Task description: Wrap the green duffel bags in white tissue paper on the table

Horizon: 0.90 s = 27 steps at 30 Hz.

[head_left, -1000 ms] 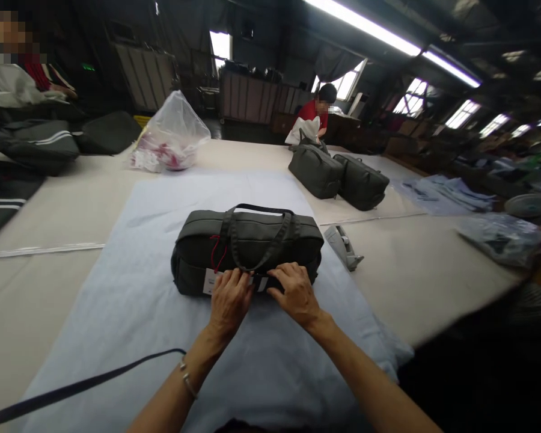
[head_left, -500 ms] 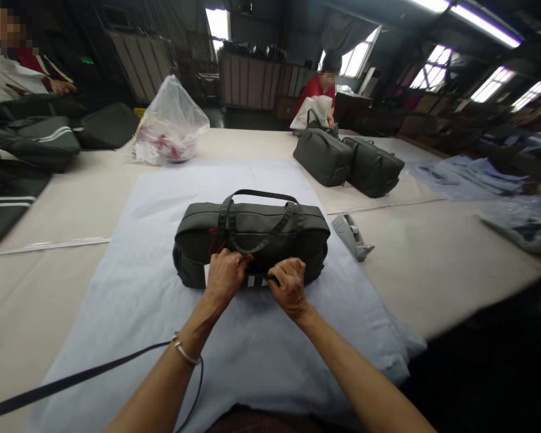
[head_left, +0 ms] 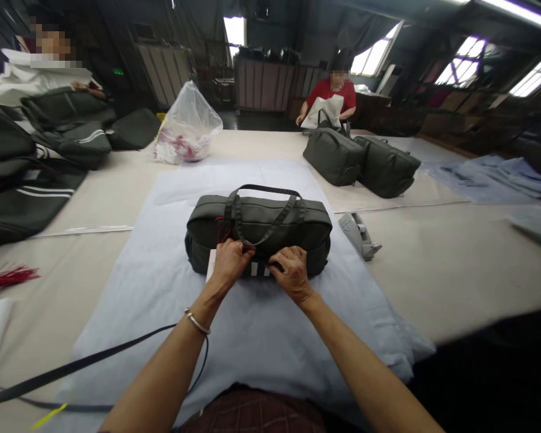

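A dark green duffel bag (head_left: pixel 261 216) lies on a pale blue-white cloth (head_left: pixel 252 337) in front of me, its strap handles looped over the top. My left hand (head_left: pixel 231 261) is closed, fingers pinching the upper edge of the bag's front side. My right hand (head_left: pixel 292 269) pinches the same edge a little to the right. White stripes show on the front between the hands. A red cord (head_left: pixel 222 230) hangs at the handle's left, and part of a white tag (head_left: pixel 211 264) shows beside my left hand. The fingertips are partly hidden.
A grey tape dispenser (head_left: pixel 359 236) stands right of the bag. Two more duffel bags (head_left: pixel 360 159) sit farther back, near a person in red. A clear plastic bag (head_left: pixel 189 126) stands back left, with several dark bags (head_left: pixel 40 192) beyond. A black strap (head_left: pixel 85 361) crosses the lower left.
The view has swung left, bringing red threads and a white object into sight at the left. Both hands stay on the bag's front edge. The person in red has raised their upper body.
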Available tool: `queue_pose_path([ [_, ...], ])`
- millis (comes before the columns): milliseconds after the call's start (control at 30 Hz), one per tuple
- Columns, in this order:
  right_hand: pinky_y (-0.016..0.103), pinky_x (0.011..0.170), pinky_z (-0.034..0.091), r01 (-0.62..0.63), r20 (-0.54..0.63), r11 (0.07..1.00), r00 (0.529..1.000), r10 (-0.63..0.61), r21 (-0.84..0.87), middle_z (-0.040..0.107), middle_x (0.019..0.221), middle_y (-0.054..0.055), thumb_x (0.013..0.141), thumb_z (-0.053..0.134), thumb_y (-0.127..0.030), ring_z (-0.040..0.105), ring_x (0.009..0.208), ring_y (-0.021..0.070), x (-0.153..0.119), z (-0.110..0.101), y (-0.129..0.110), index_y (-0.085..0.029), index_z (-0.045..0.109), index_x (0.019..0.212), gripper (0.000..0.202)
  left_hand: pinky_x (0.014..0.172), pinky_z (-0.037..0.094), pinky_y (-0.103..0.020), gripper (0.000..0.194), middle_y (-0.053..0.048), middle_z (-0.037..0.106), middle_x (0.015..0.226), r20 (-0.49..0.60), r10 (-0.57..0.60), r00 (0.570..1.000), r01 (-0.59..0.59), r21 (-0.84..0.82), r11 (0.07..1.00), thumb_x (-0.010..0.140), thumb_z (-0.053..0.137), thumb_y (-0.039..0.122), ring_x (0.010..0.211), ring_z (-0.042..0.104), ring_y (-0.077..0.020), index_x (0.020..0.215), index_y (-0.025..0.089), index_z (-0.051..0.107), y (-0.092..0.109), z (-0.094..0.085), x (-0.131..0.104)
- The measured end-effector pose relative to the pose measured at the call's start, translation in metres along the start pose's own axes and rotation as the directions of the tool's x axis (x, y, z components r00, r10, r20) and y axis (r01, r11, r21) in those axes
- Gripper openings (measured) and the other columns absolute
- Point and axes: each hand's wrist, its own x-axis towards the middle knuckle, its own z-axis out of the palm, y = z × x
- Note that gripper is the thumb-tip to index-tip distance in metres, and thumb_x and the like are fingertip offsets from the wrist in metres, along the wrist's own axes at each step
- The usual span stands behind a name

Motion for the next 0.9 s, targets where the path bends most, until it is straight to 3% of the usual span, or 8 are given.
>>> queue_pose_path([
  [167, 0.037, 0.093, 0.029, 0.05, 0.056, 0.999, 0.997, -0.051, 0.016, 0.065, 0.091, 0.001, 0.083, 0.07, -0.024, 0.051, 0.093, 0.02, -0.001, -0.008, 0.003, -0.028, 0.071, 0.098, 0.015, 0.086, 0.048, -0.032, 0.02, 0.0, 0.076, 0.097, 0.035, 0.002, 0.999, -0.002, 0.003, 1.0, 0.085, 0.059, 0.026, 0.096, 0.066, -0.0222, 0.094, 0.027, 0.077, -0.003, -0.002, 0.006],
  [333, 0.038, 0.092, 0.03, 0.003, -0.003, 0.999, 1.0, -0.003, -0.036, 0.065, 0.088, 0.002, 0.082, 0.073, -0.032, 0.051, 0.091, 0.0211, -0.002, -0.006, -0.007, -0.024, 0.069, 0.091, 0.013, 0.078, 0.048, -0.028, 0.022, 0.001, 0.076, 0.094, 0.073, 0.078, 0.994, -0.079, 0.014, 0.997, 0.088, 0.056, 0.031, 0.092, 0.067, -0.0197, 0.096, 0.027, 0.075, -0.004, -0.012, 0.004],
  [433, 0.038, 0.092, 0.031, 0.047, -0.055, 0.998, 0.997, -0.049, -0.037, 0.065, 0.09, 0.004, 0.085, 0.069, -0.032, 0.052, 0.094, 0.0214, 0.009, -0.014, -0.01, -0.024, 0.069, 0.089, 0.009, 0.082, 0.046, -0.033, 0.022, 0.0, 0.075, 0.095, 0.064, 0.161, 0.985, -0.164, 0.057, 0.985, 0.08, 0.066, 0.037, 0.093, 0.066, -0.0227, 0.099, 0.027, 0.073, 0.001, -0.015, -0.006],
  [567, 0.038, 0.095, 0.032, 0.073, -0.153, 0.994, 0.985, -0.084, -0.079, 0.066, 0.096, 0.006, 0.092, 0.058, -0.027, 0.053, 0.099, 0.0213, 0.047, -0.035, 0.003, -0.022, 0.069, 0.091, 0.011, 0.09, 0.042, -0.041, 0.021, -0.005, 0.072, 0.098, -0.041, 0.259, 0.965, -0.25, 0.147, 0.957, 0.075, 0.072, 0.026, 0.099, 0.061, -0.0267, 0.095, 0.024, 0.069, 0.01, -0.001, -0.021],
  [667, 0.039, 0.1, 0.031, 0.042, -0.185, 0.989, 0.98, -0.068, -0.141, 0.064, 0.112, 0.01, 0.091, 0.058, -0.027, 0.051, 0.111, 0.025, 0.081, -0.041, 0.02, -0.019, 0.067, 0.102, 0.016, 0.085, 0.042, -0.041, 0.012, -0.007, 0.069, 0.091, -0.163, 0.29, 0.943, -0.258, 0.193, 0.947, 0.079, 0.066, 0.018, 0.093, 0.06, -0.0263, 0.09, 0.022, 0.066, 0.013, 0.017, -0.025],
  [800, 0.044, 0.108, 0.026, 0.041, -0.075, 0.979, 0.996, -0.057, -0.201, 0.062, 0.125, 0.01, 0.093, 0.053, -0.027, 0.044, 0.125, 0.0276, 0.106, -0.028, 0.039, -0.019, 0.063, 0.12, 0.03, 0.081, 0.042, -0.04, 0.005, -0.004, 0.065, 0.083, -0.298, 0.313, 0.902, -0.264, 0.194, 0.945, 0.085, 0.059, 0.019, 0.084, 0.058, -0.0235, 0.085, 0.023, 0.062, 0.011, 0.037, -0.029],
  [900, 0.045, 0.109, 0.027, 0.028, -0.004, 0.975, 1.0, -0.03, -0.22, 0.06, 0.13, 0.01, 0.095, 0.051, -0.028, 0.044, 0.127, 0.0272, 0.109, -0.019, 0.048, -0.021, 0.06, 0.127, 0.034, 0.091, 0.042, -0.043, 0.013, -0.004, 0.064, 0.082, -0.391, 0.284, 0.876, -0.239, 0.159, 0.958, 0.092, 0.051, 0.023, 0.086, 0.057, -0.0223, 0.085, 0.023, 0.061, 0.009, 0.05, -0.035],
])
